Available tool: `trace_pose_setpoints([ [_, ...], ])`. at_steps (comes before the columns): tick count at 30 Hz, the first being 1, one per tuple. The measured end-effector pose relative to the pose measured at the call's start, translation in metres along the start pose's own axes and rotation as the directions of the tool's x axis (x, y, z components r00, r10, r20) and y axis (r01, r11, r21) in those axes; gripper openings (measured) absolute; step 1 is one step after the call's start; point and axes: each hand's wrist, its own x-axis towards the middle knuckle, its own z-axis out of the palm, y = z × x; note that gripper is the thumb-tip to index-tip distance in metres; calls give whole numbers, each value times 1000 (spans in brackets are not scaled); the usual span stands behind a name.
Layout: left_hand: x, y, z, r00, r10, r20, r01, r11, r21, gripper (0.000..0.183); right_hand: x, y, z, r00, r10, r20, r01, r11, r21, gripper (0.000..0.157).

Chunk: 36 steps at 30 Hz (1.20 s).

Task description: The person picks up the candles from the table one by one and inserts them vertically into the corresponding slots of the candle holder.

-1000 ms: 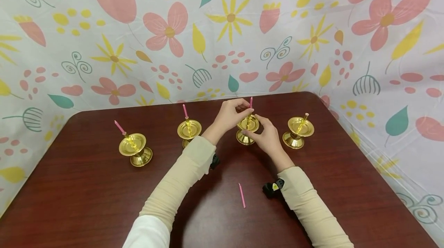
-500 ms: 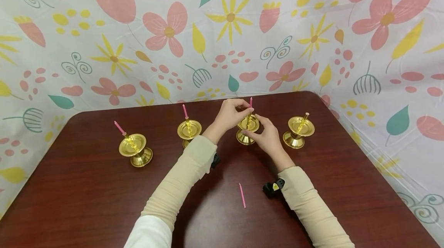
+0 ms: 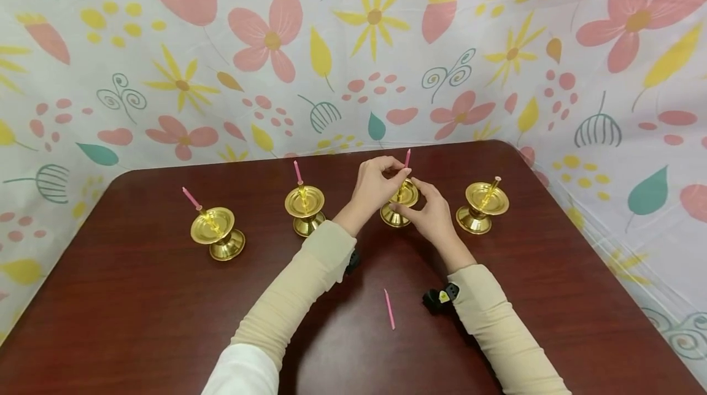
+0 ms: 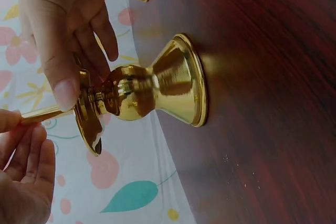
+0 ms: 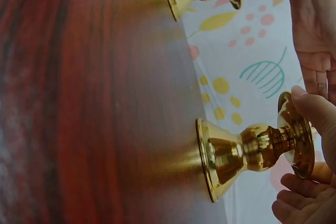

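A brass candle holder (image 3: 394, 218) stands upright on the table, third from the left. My left hand (image 3: 378, 186) pinches a slim pink candle (image 3: 408, 157) at the top of the holder's thin gold tube (image 4: 44, 114). My right hand (image 3: 433, 214) grips the holder's dish (image 5: 298, 145), thumb on the rim and fingers under it. The fingers cover the joint between candle and tube. A loose pink candle (image 3: 389, 310) lies on the table in front of the hands.
To the left stand two brass holders (image 3: 225, 246) (image 3: 307, 224), each with a pink candle upright or slightly leaning in its tube. At the right is another holder (image 3: 474, 222) whose tube bears no tall candle. A flower-patterned cloth (image 3: 221, 64) hangs behind the dark table (image 3: 138, 315).
The head view has shifted slightly, moving everything a little across the picture. Both hands keep the same hold on the candle and the holder's dish.
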Motion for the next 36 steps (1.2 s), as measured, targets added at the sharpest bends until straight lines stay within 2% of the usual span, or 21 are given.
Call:
trace_pose_setpoints([
  [3,-1,1,0,1000,-8,-14,8,1000,3,12,0,-1,0,1000,2,4,-2,1000,-1,76],
  [9,-1,-1,-3,998,-52,33,51,998,28,12,-2,-2,2,1000,7,2,-7,1000,-5,76],
  [15,-2,1,-3,996,-73,52,71,997,43,14,-3,-1,3,1000,4,-2,-4,1000,-1,76],
  [27,-7,0,-4,994,-86,68,84,996,35,15,-5,-6,1,1000,-16,0,16,1000,-8,75],
  [36,-12,3,-12,988,-126,85,128,992,-9,21,-5,-6,-2,999,30,29,-30,1000,-7,79],
])
